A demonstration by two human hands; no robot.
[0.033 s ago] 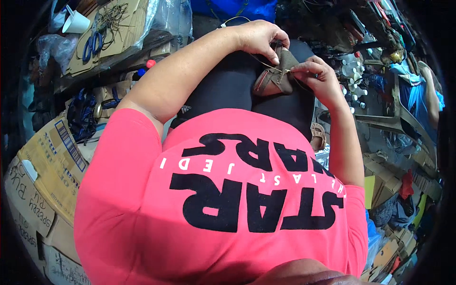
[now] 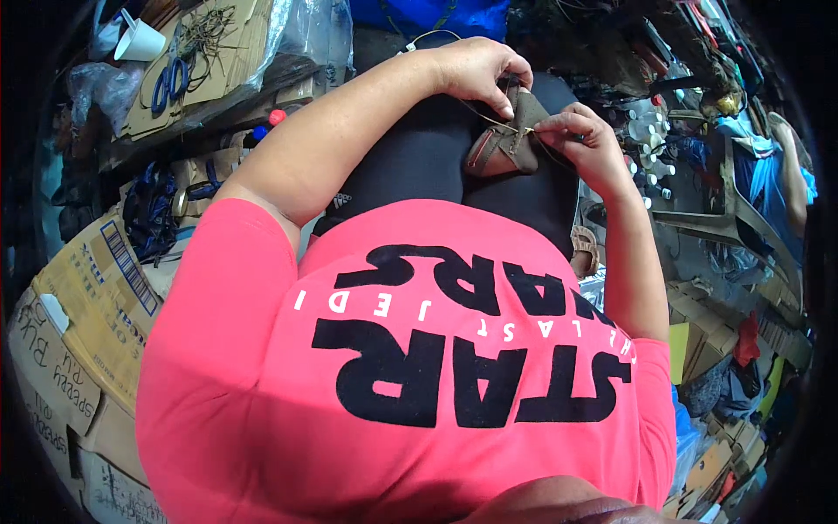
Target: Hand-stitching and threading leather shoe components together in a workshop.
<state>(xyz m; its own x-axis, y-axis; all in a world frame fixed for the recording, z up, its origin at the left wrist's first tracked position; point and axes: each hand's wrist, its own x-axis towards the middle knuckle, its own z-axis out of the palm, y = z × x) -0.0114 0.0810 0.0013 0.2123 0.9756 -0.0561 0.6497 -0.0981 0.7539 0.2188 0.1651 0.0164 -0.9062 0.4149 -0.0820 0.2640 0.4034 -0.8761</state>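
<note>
On my lap, over dark trousers, lies a small brown shoe upper (image 2: 511, 154), with a reddish line along its left edge. My left hand (image 2: 478, 73) is at its far end, thumb and fingers closed on the shoe upper's edge. At the right side, my right hand (image 2: 587, 140) pinches a thin pale lace (image 2: 527, 131) close to the surface of the upper. More of the lace runs off to the left, below my left hand. Whether a needle is on it I cannot tell.
At the far left, blue-handled scissors (image 2: 170, 85) and dark lace scraps (image 2: 205, 39) lie on cardboard (image 2: 236, 35) near a white cup (image 2: 140, 42). Several small bottles (image 2: 648, 144) stand right of my knee. Another person's arm (image 2: 790, 175) shows at the far right. Cardboard boxes (image 2: 83, 288) fill the left.
</note>
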